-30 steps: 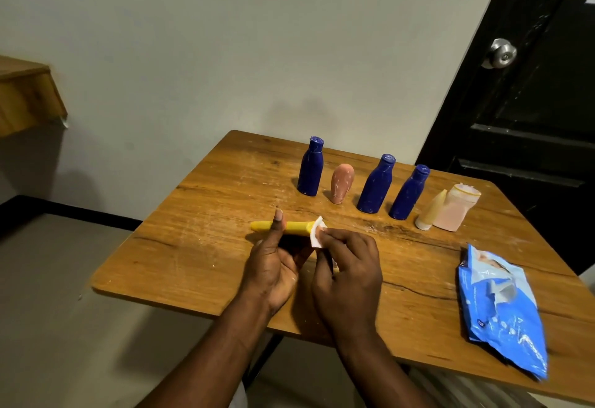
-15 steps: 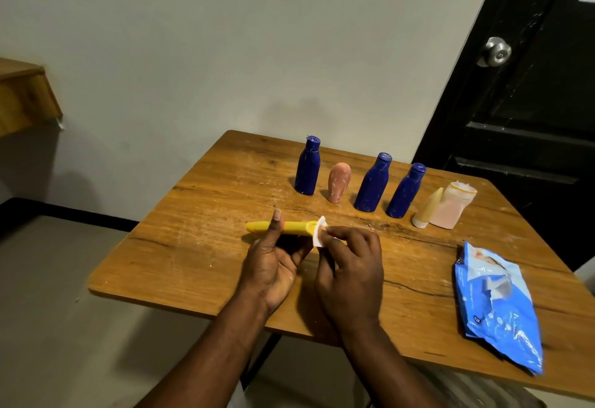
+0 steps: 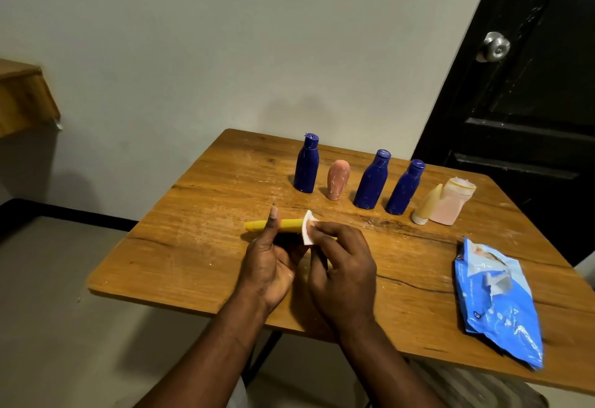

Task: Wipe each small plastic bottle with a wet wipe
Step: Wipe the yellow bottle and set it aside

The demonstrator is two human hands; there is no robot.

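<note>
Slim yellow bottle (image 3: 289,226) lies sideways, gripped by the left hand (image 3: 269,266); the right hand (image 3: 341,266) pinches a white wet wipe (image 3: 308,230) against it, midway between the blue bottles (image 3: 372,182) and the counter's (image 3: 180,246) near edge.

Probably a room in a home, plain grey wall (image 3: 199,53), black door (image 3: 531,92) with a round metal knob (image 3: 495,46), small worn wooden table (image 3: 199,253), wooden shelf edge (image 3: 22,98) at left, grey floor (image 3: 48,327)

bottle row (image 3: 371,183) stands on table (image 3: 180,256) behind hands; wipes pack (image 3: 497,304) right.
</note>
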